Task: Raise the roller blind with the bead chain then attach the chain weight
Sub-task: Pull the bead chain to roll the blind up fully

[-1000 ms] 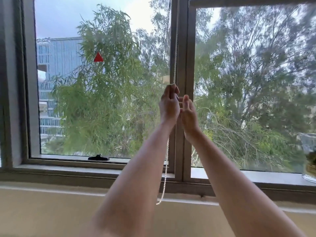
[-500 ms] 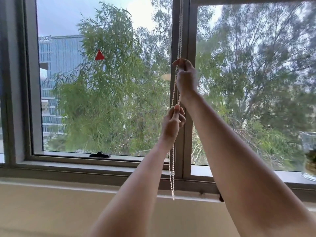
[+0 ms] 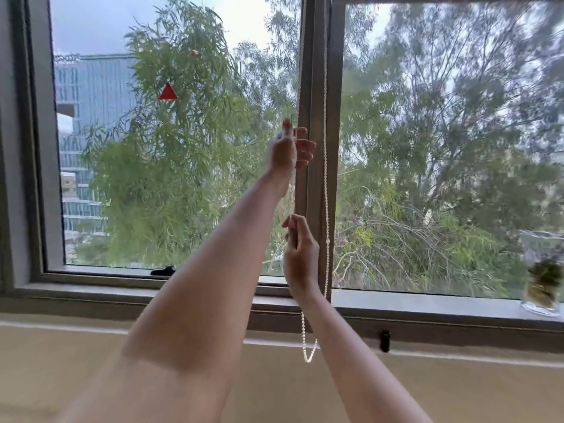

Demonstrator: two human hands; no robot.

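Raising is under way: the left hand pinches the white plastic bead chain high, the right hand grips it low. Next, probably another downward pull.

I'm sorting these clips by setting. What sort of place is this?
Probably an upper-floor room in an office or flat. A wide framed window looks out level with treetops and a tall glass building, a glass vase stands on the sill, and a bead chain hangs there.
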